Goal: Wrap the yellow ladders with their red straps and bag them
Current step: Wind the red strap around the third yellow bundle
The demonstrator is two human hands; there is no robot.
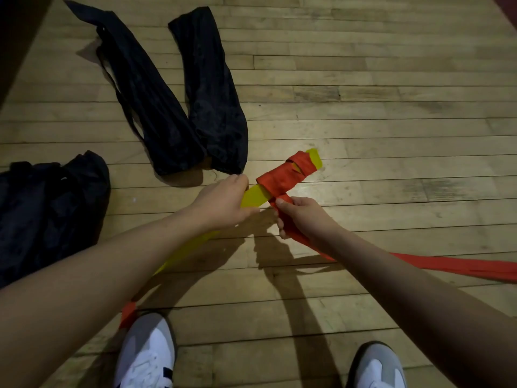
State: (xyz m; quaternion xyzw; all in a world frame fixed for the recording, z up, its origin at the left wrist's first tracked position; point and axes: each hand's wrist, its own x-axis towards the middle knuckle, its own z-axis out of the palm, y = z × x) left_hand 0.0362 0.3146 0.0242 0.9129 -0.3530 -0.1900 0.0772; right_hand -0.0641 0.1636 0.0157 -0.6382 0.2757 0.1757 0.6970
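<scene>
Dark bag, far left of the left hand: a dark bag (pixel 53 208) lies slumped on the wood floor (pixel 363 113); contents not visible.
Two long black bags, beyond the left hand: two long black bags (pixel 179 102) lie flat, side by side, near ends just past the knuckles. Both look limp; cannot tell if anything is inside.
Left hand: the left hand (pixel 223 203) is curled round the yellow ladder (pixel 253 195), holding it off the floor.
Ladder: far end points away to the right and carries several red turns; near end runs back under the left forearm.
Right hand: the right hand (pixel 303 217) grips the red strap (pixel 282 175) just below the wraps; the loose tail trails off to its right along the floor.
Risk: turns look uneven. If tension drops, they may slip off the far end; the tail could snag a shoe (pixel 145 354).
</scene>
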